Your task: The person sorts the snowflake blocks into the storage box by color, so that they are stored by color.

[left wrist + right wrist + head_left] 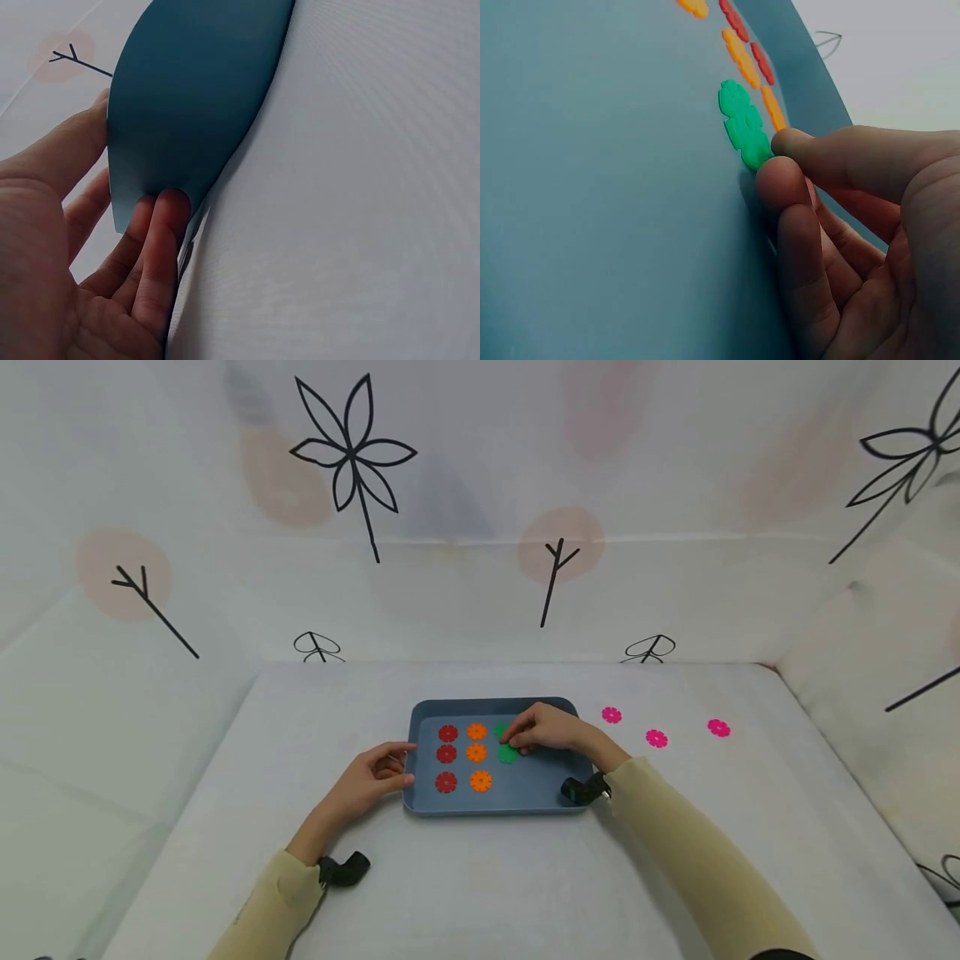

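Observation:
My left hand [372, 778] holds the left edge of a blue-grey tray [487, 808], with fingertips against its outer wall [195, 90] in the left wrist view. Over the tray's right half, my right hand [551, 729] pinches the edge of a green flower-shaped disc [507, 754] between thumb and forefinger, close over the tray floor. Another green flower-shaped disc [500, 730] lies just behind it, partly covered by the fingers. To the left stand a column of three orange discs [476, 752] and a column of three red discs [446, 753].
Three pink flower-shaped discs [656, 738] lie scattered on the white tabletop to the right of the tray. A white cloth [465, 602] with plant drawings hangs behind and at the sides of the table. Dark wrist cameras [345, 869] sit on both wrists.

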The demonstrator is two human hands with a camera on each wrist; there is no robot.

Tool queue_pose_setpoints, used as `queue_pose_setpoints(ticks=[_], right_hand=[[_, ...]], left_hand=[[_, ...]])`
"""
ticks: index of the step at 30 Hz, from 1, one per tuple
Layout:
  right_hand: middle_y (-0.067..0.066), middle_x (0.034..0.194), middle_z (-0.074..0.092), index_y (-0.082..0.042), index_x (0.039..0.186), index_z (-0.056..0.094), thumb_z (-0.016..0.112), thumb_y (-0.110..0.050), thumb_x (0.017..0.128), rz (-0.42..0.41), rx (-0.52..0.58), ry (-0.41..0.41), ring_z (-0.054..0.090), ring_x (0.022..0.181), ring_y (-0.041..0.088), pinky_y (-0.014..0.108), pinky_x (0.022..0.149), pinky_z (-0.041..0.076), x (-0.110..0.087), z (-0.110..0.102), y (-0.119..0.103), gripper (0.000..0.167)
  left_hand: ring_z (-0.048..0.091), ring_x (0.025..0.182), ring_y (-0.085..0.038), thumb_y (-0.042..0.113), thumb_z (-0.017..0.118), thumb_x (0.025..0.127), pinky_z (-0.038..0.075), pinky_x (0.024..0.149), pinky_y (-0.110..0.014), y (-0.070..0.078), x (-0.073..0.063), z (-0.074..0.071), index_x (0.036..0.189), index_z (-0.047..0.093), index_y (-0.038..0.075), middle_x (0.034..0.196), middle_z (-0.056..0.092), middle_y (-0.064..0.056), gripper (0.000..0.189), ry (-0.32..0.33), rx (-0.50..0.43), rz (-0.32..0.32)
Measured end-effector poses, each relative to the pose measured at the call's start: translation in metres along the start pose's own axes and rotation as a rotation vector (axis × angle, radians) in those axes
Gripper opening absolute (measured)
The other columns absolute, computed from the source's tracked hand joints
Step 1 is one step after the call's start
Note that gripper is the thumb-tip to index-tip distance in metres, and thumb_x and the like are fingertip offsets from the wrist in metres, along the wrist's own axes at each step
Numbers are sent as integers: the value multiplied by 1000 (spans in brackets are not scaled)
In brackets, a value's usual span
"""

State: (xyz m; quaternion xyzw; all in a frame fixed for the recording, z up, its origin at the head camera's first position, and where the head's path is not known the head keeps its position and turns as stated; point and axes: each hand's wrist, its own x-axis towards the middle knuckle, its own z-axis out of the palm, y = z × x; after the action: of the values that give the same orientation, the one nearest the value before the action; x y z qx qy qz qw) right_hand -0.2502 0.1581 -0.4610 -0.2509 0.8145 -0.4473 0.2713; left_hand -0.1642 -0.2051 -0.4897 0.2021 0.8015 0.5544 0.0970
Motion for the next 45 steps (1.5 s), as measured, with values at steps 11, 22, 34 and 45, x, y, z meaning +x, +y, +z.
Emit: queue_pose_setpoints(ticks=[11, 22, 34, 45], right_hand=[[4, 89, 71, -4, 109, 75, 65, -12, 96, -48, -33, -3, 62, 74, 19, 32, 72, 54, -7, 1, -6, 19], [5, 110, 70, -8, 114, 75, 65, -18, 96, -82, -116, 54, 58, 89, 21, 35, 79, 47, -30, -10, -18, 23], [18, 117, 68, 0, 118, 71, 69, -13, 95, -97, -15, 207, 62, 102, 22, 31, 89, 49, -78, -31, -9, 27], [16, 114, 67, -2, 119, 69, 69, -15, 94, 24, 18, 332, 58, 102, 27, 29, 83, 52, -129, -42, 28, 28]], left_hand=[[57, 94, -23, 13, 74, 91, 50, 84, -22, 5, -2, 4, 137, 56, 2, 111, 54, -16, 50, 4, -4, -24], [57, 95, -23, 12, 74, 91, 50, 84, -21, 7, -8, 6, 137, 56, 1, 112, 53, -16, 51, 6, -13, -47], [57, 94, -23, 13, 75, 91, 50, 83, -22, 9, -11, 9, 137, 57, 1, 111, 54, -16, 51, 12, -6, -37], [58, 93, -23, 15, 75, 90, 50, 82, -24, 10, -13, 11, 137, 57, 3, 110, 54, -16, 51, 15, 18, -37]])
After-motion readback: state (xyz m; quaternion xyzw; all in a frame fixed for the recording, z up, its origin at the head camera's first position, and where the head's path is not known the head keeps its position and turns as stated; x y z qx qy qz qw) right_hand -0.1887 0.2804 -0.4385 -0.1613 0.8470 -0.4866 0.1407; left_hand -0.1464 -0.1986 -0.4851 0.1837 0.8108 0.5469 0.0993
